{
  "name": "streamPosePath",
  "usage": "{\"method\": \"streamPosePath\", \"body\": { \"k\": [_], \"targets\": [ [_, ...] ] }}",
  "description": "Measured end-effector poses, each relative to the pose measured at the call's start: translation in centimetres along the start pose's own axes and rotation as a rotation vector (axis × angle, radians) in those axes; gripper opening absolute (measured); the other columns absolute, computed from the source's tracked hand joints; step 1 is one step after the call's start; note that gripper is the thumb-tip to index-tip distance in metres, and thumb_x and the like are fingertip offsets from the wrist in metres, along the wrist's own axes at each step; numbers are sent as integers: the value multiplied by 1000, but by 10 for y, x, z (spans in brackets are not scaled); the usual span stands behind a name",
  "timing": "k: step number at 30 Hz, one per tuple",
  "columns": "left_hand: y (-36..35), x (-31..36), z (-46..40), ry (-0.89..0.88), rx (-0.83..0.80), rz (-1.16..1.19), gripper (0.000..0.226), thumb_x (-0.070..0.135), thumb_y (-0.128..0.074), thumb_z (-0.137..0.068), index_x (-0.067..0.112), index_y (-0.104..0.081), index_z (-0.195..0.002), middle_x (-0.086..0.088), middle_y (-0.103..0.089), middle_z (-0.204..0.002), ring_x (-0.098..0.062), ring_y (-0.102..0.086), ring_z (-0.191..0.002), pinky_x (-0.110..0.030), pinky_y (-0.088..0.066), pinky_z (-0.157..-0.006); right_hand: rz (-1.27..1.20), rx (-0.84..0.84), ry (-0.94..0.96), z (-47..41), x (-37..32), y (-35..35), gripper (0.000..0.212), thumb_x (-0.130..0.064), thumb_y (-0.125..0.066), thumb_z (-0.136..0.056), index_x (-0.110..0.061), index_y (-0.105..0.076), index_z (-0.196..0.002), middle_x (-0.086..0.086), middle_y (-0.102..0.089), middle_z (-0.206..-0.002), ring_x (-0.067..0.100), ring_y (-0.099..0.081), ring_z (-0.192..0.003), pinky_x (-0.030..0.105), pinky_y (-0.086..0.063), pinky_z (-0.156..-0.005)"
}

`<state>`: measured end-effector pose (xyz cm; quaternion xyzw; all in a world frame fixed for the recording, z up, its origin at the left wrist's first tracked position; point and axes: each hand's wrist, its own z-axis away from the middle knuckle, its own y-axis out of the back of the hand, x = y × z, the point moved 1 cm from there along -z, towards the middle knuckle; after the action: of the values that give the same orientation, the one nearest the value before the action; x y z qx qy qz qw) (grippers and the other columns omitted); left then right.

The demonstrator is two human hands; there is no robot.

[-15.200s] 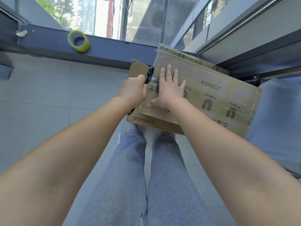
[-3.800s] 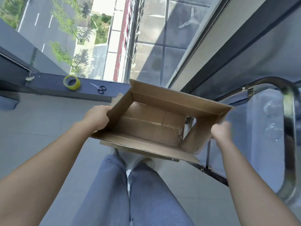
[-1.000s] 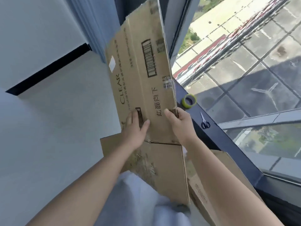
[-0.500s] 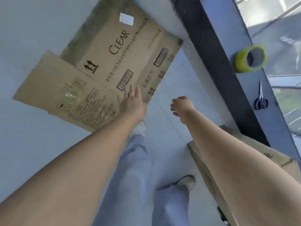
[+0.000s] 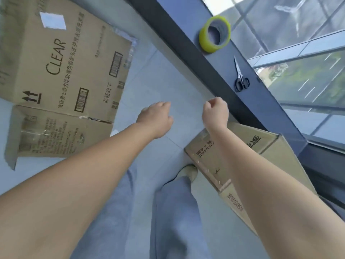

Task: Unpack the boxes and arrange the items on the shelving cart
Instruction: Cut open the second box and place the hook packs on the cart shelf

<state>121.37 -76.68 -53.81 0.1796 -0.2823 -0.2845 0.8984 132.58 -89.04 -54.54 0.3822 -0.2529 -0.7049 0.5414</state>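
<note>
A flattened cardboard box (image 5: 61, 75) printed "CLEAR" lies on the pale tiled floor at the left. A closed cardboard box (image 5: 248, 156) stands on the floor at the right, partly hidden under my right forearm. My left hand (image 5: 155, 118) hovers over bare floor to the right of the flattened box, its fingers loosely curled and holding nothing. My right hand (image 5: 215, 111) is curled into a fist above the floor near the closed box's far corner, with nothing in it. The shelving cart is out of view.
A dark window ledge (image 5: 186, 43) runs diagonally along the glass wall. On it lie a roll of yellow-green tape (image 5: 214, 34) and black-handled scissors (image 5: 240, 79). My legs and one shoe (image 5: 188, 172) are below, beside the closed box.
My left hand has lifted off the flattened box and drawn back to the right, fingers now curled. The flattened box stays on the floor. My view has shifted closer to the ledge.
</note>
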Motion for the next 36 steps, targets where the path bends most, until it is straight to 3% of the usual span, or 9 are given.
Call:
{"method": "streamPosePath", "body": {
  "k": [5, 11, 14, 17, 22, 28, 32, 34, 36],
  "targets": [
    [-25, 94, -20, -185, 42, 12, 41, 21, -33, -99, 8, -35, -138, -8, -38, -145, -24, -32, -135, -38, -32, -104, 12, 250, -47, -59, 65, 64, 25, -19, -39, -98, -5, -53, -114, 11, -47, -121, 25, -46, -112, 32, -39, -88],
    [-71, 163, -82, -288, 95, 8, 47, 18, -33, -99, 11, -25, -146, -1, -27, -153, -16, -19, -142, -32, -21, -110, 112, 25, 152, -157, 93, 51, 26, -17, -38, -97, -9, -47, -120, 10, -47, -131, 29, -46, -118, 36, -39, -87],
    [-87, 171, -106, -256, 136, -8, 44, 14, -34, -97, 9, -32, -141, -4, -33, -148, -17, -26, -138, -33, -24, -107, 284, -117, 170, -186, 98, 28, 54, -11, -45, -93, -10, -24, -143, 10, -15, -154, 25, -20, -141, 39, -33, -103],
    [-100, 174, -120, -256, 138, -33, 45, 13, -36, -96, 8, -32, -140, -4, -33, -148, -17, -25, -138, -33, -23, -109, 405, -200, 169, -195, 111, 16, 77, -14, -52, -93, -11, 0, -150, 12, 7, -157, 26, 0, -145, 40, -27, -109],
    [-107, 174, -127, -203, 142, -10, 44, 14, -37, -95, 11, -33, -139, -3, -35, -146, -20, -34, -131, -33, -31, -101, 544, 25, 316, -197, 128, 10, 50, -6, -58, -89, -4, -33, -132, 13, -26, -142, 30, -40, -120, 31, -40, -80],
    [-108, 170, -120, -165, 138, -17, 47, 15, -38, -95, 13, -32, -141, -2, -33, -147, -24, -36, -130, -35, -33, -100, 626, 60, 366, -192, 128, 12, 32, 1, -49, -88, -3, -49, -120, 11, -35, -130, 26, -38, -115, 29, -43, -73],
    [-105, 173, -97, -118, 138, 45, 45, 23, -36, -98, 12, -33, -141, -5, -35, -146, -27, -38, -129, -35, -33, -101, 265, 36, 242, -159, 118, 30, 16, -9, -37, -94, -2, -51, -99, 10, -42, -102, 24, -43, -86, 33, -35, -69],
    [-97, 180, -78, -30, 155, 228, 46, 35, -32, -100, 13, -36, -141, -8, -42, -142, -27, -41, -128, -34, -34, -99, -162, -32, 109, -123, 115, 49, 19, -14, -38, -92, -9, -43, -74, 5, -40, -79, 22, -39, -68, 34, -35, -63],
    [-94, 194, -50, 103, 113, 531, 44, 45, -27, -99, 16, -49, -125, -7, -53, -127, -28, -48, -120, -34, -38, -96, -499, -89, -7, -68, 123, 72, 21, -16, -41, -88, -12, -38, -68, 3, -45, -70, 26, -49, -69, 44, -49, -68]
  ]
}}
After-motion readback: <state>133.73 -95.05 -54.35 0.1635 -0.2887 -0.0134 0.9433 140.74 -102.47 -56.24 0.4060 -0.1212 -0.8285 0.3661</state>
